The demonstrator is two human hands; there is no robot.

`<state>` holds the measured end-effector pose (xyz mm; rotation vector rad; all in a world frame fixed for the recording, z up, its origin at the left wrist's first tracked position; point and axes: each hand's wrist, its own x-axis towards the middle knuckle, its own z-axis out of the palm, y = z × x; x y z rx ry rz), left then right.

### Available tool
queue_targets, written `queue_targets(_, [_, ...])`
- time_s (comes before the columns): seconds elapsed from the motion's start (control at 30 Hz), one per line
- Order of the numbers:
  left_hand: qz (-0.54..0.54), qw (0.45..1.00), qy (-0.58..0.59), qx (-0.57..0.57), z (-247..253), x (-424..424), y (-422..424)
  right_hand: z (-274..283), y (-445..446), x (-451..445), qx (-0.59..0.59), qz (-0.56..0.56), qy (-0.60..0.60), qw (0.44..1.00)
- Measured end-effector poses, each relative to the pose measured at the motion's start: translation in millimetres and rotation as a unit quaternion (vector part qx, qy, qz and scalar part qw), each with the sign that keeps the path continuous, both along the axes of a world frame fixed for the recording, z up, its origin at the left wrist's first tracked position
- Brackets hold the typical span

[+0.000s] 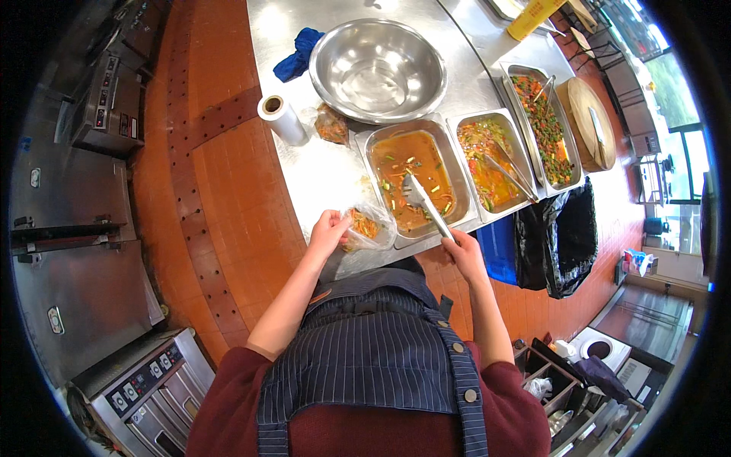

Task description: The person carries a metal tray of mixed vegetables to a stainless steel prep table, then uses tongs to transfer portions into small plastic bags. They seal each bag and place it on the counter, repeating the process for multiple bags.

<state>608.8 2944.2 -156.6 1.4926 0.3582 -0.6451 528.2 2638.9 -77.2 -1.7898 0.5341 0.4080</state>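
My left hand (331,229) pinches the rim of a clear plastic bag (377,228) with shredded food in it, at the table's front edge. My right hand (464,251) grips metal serving tongs (431,211), whose head rests over a steel pan (465,197) of orange broth with green pieces. Right of it stands a second steel pan (494,216) of chopped vegetables in liquid, with another pair of tongs (510,178) lying in it. A third pan (573,184) holds diced green and orange food and a metal utensil (545,88).
Behind the pans sit a large steel bowl (377,71), a blue cloth (300,54), a plastic film roll (285,123) and a filled bag (331,125). At the right are a round wooden board (577,114) bearing a knife (597,128), and a black-lined bin (571,245) below.
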Motion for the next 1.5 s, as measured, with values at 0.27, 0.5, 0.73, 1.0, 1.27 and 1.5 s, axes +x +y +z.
queue_targets(0.27, [0.017,0.998,0.034,-0.04,2,1,-4,43,41,-22,-0.108,0.117,-0.024,0.987])
queue_targets(0.5, [0.031,0.998,0.041,-0.038,10,-1,0,34,35,-18,-0.167,0.094,-0.079,0.978])
queue_targets(0.73, [0.022,0.999,0.022,-0.04,18,-2,-1,-41,4,-11,-0.384,0.057,-0.015,0.921])
queue_targets(1.0, [0.002,1.0,-0.005,-0.005,35,-11,14,-39,43,30,-0.301,0.092,-0.067,0.947])
queue_targets(1.27, [0.08,0.981,-0.177,0.024,41,-24,37,-49,101,47,-0.011,0.08,-0.029,0.996])
queue_targets(1.5, [0.071,0.985,-0.133,-0.078,86,-31,43,28,140,28,0.097,0.006,-0.132,0.986])
